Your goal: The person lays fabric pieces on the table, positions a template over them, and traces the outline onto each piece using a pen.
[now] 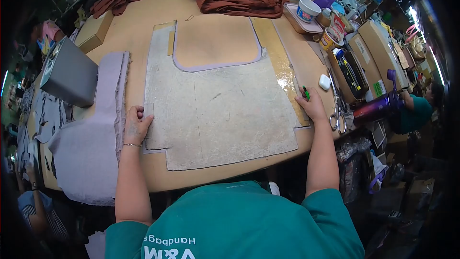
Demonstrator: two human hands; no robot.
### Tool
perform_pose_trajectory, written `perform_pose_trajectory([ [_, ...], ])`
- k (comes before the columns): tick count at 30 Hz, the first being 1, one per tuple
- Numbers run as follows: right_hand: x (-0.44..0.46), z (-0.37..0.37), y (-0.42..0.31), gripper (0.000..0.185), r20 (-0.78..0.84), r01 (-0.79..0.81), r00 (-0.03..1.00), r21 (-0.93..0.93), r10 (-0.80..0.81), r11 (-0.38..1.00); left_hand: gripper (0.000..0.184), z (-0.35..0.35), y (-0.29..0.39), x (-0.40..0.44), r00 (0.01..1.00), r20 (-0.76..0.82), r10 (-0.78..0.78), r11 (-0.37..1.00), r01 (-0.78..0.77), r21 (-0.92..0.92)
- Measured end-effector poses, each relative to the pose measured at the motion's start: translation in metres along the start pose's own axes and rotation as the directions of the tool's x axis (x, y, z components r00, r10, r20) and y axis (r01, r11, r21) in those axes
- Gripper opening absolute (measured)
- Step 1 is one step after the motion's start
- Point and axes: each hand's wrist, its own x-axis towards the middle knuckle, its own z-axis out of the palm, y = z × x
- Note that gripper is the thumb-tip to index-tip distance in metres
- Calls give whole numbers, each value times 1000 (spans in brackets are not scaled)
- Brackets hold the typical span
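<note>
A broad, scuffed, pale-grey flat template (pixel 225 110), with a deep U-shaped cutout and glossy yellow tape (pixel 272 43) along its right arm, lay over thin lavender fabric (pixel 211 67) (a margin showed inside the cutout) on the tan tabletop (pixel 215 38). The right hand (pixel 312 105) gripped a slim green pen (pixel 306 92); the left hand (pixel 138 125) had curled fingers at the left edge, its hold impossible to tell. Silver metal scissors (pixel 338 107) lay just beside the right wrist, a layered lavender cloth stack (pixel 88 153) beside the left.

There is room above the flat template (pixel 225 105); scissors (pixel 334 121) and tumbler (pixel 376 109) crowd the right.
</note>
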Motion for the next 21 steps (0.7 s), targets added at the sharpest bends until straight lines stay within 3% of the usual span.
perform_pose_trajectory([
  [3,0,-3,-3,41,34,-17,999,-31,18,999,37,3,-2,1,1000,-6,-4,1000,4,-1],
  [6,0,1,1,40,6,19,1000,84,-19,996,38,5,-10,3,999,-24,47,998,-46,35],
  [13,5,2,8,37,59,-88,995,104,82,991,37,4,-5,0,996,-63,65,997,-63,39],
  [15,5,3,7,37,59,-135,990,153,127,979,38,5,0,-1,997,-66,42,995,-36,97],
  [21,3,2,-6,38,-26,-125,992,46,126,991,43,15,12,-3,992,-118,-36,962,66,266],
])
